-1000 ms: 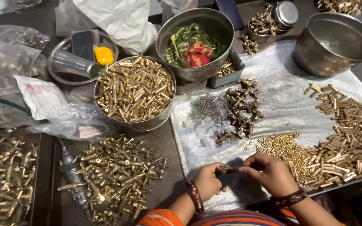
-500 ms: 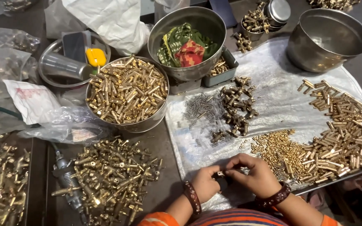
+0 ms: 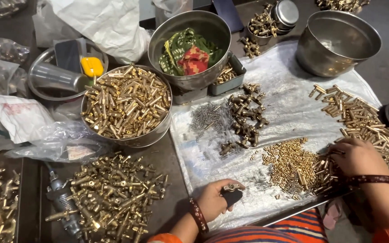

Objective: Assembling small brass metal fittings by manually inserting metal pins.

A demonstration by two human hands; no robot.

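Sorting brass parts at the near edge of the plastic sheet [image 3: 293,108].

My left hand [image 3: 216,199] is clamped on a small dark fitting [image 3: 231,194]; my right hand [image 3: 356,156], fingers curled, rests in the small brass pins [image 3: 293,164]. Springs [image 3: 210,119] and dark fittings [image 3: 246,117] lie beyond, then crowded steel bowls [image 3: 127,108].

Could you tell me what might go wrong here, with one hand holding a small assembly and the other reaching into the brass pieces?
The right hand reaches into the loose brass tubes, which lie close to the table edge, so some may roll off. The left hand holds a small brass part over scattered thin springs; a dropped piece could be lost among them. The heaped bowl of brass parts might spill if knocked.
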